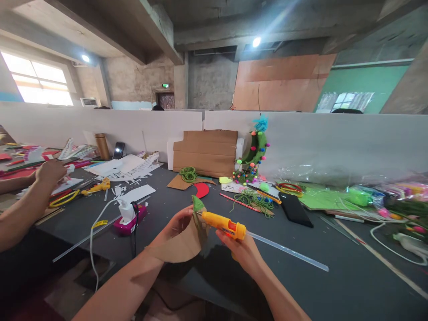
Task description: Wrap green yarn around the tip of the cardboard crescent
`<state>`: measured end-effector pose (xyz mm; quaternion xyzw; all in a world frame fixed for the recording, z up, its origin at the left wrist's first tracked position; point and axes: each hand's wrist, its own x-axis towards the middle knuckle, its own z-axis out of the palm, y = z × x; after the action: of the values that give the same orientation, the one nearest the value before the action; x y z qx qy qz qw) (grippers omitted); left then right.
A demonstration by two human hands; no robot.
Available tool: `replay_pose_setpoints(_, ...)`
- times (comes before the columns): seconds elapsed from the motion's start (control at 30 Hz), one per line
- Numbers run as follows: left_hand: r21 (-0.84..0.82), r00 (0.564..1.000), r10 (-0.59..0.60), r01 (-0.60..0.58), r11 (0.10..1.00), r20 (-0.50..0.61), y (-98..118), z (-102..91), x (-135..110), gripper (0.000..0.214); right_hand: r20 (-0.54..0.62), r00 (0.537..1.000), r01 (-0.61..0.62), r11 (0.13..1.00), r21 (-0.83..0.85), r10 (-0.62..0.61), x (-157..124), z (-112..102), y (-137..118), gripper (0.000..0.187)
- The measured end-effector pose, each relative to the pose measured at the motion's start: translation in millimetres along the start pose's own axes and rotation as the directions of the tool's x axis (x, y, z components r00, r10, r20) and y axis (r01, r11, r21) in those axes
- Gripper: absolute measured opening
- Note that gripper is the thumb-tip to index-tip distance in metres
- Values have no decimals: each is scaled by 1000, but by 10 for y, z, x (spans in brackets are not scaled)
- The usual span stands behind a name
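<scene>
My left hand (177, 225) grips a brown cardboard cone (182, 244) whose tip is wrapped in green yarn (197, 204). My right hand (240, 250) is closed around the grip of an orange hot glue gun (223, 224). The gun's nozzle touches the cone just below the green tip. A clear glue stick (287, 252) juts out of the gun's back toward the right. Both hands hover over the dark grey table (351, 276) near its front edge.
Another person's arms (30, 196) work at the left beside a yellow glue gun (96, 187). A pink power strip with a white plug (129, 216) lies left of me. Behind are a cardboard piece (205, 152), a green pom-pom decoration (254, 151), green yarn (189, 174), a black phone (295, 208) and white partitions (334, 142).
</scene>
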<state>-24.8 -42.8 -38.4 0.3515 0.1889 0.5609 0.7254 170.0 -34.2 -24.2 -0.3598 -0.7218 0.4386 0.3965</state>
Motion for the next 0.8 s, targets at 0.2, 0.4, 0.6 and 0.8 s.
replay_pose_setpoints(0.2,2,1000,3,-3,1000,8,11,23,-27,21,-11,1000,6,999,-35,-6,6,-8,34,34)
replay_pose_setpoints(0.4,7,999,-33,33,999,9,-6,-62,21,22,-21,1000,7,999,-50,-8,20,-17,100,33)
replay_pose_setpoints(0.6,-2,999,-37,37,999,13,-27,-95,28,24,-46,999,-8,997,-72,5,25,-34,79,34)
replay_pose_setpoints(0.8,-14,1000,-14,14,1000,14,-45,-87,43,26,-157,986,-63,994,-92,48,62,-60,67,33)
